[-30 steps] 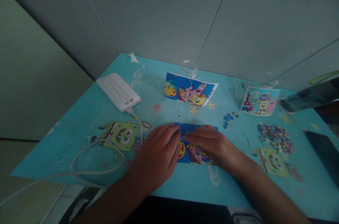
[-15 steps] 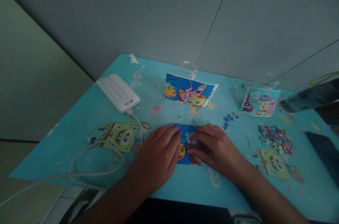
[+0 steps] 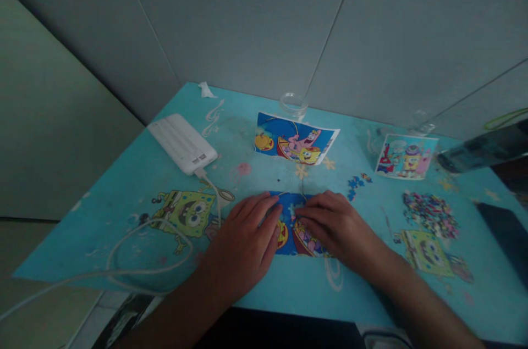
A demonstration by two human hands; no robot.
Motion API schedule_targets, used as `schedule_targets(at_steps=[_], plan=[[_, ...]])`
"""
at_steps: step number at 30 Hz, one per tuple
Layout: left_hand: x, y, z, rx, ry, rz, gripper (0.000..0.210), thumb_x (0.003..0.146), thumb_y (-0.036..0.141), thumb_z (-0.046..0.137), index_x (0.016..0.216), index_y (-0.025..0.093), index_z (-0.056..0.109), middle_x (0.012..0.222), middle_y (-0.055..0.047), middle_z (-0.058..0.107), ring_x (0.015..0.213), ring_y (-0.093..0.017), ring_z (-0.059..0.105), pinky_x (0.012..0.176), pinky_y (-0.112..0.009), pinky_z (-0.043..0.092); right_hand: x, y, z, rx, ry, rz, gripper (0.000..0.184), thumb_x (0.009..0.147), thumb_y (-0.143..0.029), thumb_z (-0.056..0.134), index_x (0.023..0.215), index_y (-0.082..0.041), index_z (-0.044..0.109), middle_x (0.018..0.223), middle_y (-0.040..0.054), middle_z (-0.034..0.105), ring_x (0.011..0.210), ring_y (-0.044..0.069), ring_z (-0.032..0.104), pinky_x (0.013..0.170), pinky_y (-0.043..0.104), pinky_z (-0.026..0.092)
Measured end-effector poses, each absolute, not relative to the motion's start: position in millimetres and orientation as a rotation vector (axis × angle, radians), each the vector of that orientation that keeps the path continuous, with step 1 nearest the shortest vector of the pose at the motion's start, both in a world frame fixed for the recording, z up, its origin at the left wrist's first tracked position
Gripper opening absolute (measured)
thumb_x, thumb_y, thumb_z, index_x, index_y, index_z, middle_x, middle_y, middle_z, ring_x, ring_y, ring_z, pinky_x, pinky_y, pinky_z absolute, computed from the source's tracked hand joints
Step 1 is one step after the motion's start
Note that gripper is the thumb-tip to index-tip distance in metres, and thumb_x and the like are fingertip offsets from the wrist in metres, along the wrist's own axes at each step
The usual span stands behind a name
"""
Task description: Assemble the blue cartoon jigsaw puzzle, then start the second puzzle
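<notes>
A partly assembled jigsaw puzzle with a blue cartoon picture lies on the table between my hands. Light blue shows through a gap near its middle. My left hand rests flat along the puzzle's left side, its fingers stretched out and holding nothing. At the gap, the bent fingertips of my right hand pinch a small puzzle piece, mostly hidden by the fingers. The right hand covers the puzzle's right part. Behind it, a picture card with the same scene stands tilted up.
Several loose blue pieces lie right of the puzzle, and a multicoloured pile of pieces farther right. A second picture card, a dark bottle and a black flat object are also right. A white power bank with a cable sits left.
My right thumb and fingers have drawn closer together and shifted slightly up, uncovering more of the puzzle's lower part. My left hand has stayed in place.
</notes>
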State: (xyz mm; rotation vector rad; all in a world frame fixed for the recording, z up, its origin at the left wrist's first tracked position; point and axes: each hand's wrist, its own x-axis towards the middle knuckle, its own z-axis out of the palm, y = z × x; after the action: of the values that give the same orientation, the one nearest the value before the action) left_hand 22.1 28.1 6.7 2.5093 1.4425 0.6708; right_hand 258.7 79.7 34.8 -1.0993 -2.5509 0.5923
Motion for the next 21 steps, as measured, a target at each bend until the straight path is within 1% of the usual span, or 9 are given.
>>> schedule_targets(at_steps=[6, 11, 15, 18, 21], plan=[[22.3, 27.9, 5.1, 2.519, 1.443, 0.661, 0.039, 0.099, 0.018, 0.05, 0.136, 0.013, 0.055, 0.142, -0.014, 0.055, 0.135, -0.029, 0.048, 0.112, -0.052, 0.045, 262.1, 82.3, 39.8, -1.133, -2.443, 0.613, 0.023, 0.101, -0.022, 0.054, 0.116, -0.023, 0.072, 0.103, 0.0085, 0.068, 0.094, 0.022, 0.061, 0.084, 0.04, 0.05], [22.7, 27.7, 5.6, 2.524, 1.45, 0.643, 0.039, 0.099, 0.019, 0.049, 0.137, 0.013, 0.055, 0.143, -0.014, 0.054, 0.135, -0.029, 0.048, 0.112, -0.052, 0.045, 256.8, 78.3, 38.6, -1.103, -2.479, 0.665, 0.023, 0.097, -0.026, 0.062, 0.117, -0.024, 0.072, 0.106, 0.0086, 0.068, 0.098, 0.023, 0.062, 0.088, 0.041, 0.052], [22.6, 27.7, 7.2, 2.53, 1.454, 0.654, 0.038, 0.1, 0.019, 0.049, 0.136, 0.012, 0.055, 0.142, -0.014, 0.055, 0.134, -0.029, 0.049, 0.112, -0.052, 0.045, 252.7, 76.1, 36.2, -1.093, -2.525, 0.645, 0.025, 0.094, -0.028, 0.067, 0.118, -0.024, 0.072, 0.107, 0.0092, 0.068, 0.099, 0.024, 0.062, 0.089, 0.042, 0.052], [23.1, 27.7, 7.1, 2.538, 1.448, 0.664, 0.037, 0.099, 0.019, 0.049, 0.135, 0.011, 0.056, 0.141, -0.014, 0.055, 0.134, -0.029, 0.049, 0.112, -0.051, 0.045, 250.7, 77.0, 36.9, -1.115, -2.493, 0.687, 0.021, 0.094, -0.026, 0.067, 0.114, -0.023, 0.072, 0.107, 0.0084, 0.068, 0.099, 0.023, 0.062, 0.089, 0.041, 0.051], [23.4, 27.7, 6.2, 2.539, 1.453, 0.666, 0.038, 0.098, 0.018, 0.05, 0.135, 0.011, 0.056, 0.141, -0.014, 0.055, 0.134, -0.029, 0.048, 0.112, -0.051, 0.045, 249.2, 78.0, 39.6, -1.126, -2.425, 0.806, 0.01, 0.093, -0.023, 0.068, 0.103, -0.022, 0.071, 0.098, 0.0053, 0.068, 0.094, 0.02, 0.063, 0.086, 0.037, 0.051]])
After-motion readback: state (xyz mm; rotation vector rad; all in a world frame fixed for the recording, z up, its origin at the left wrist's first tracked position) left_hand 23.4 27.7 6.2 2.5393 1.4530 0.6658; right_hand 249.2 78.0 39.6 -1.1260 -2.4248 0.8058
